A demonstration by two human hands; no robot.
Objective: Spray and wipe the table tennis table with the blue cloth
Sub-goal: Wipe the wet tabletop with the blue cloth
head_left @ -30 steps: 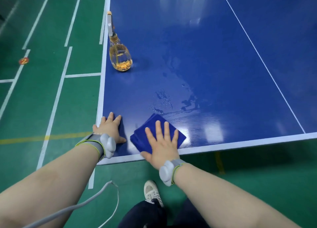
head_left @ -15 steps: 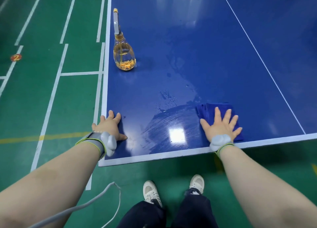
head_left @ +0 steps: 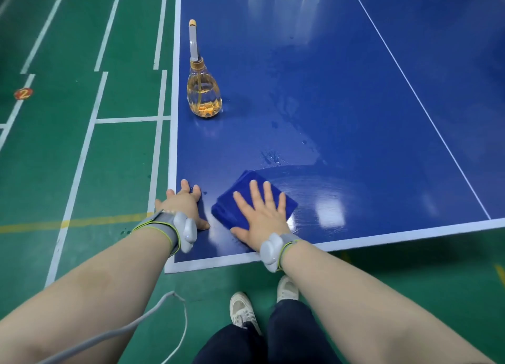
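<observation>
Blue folded cloth [head_left: 224,211] beneath the flat, straight-fingered right hand [head_left: 263,218]; left hand [head_left: 183,203] flat too, on the wet table [head_left: 328,90].

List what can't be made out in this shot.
- Head view: the middle of the blue cloth lies hidden under the right hand.
- The far end and right side of the table tennis table are cut off by the frame edges.
- The nozzle of the spray bottle is too small to tell which way it points.
- Glare near the right hand hides how wet the wiped patch is.
</observation>
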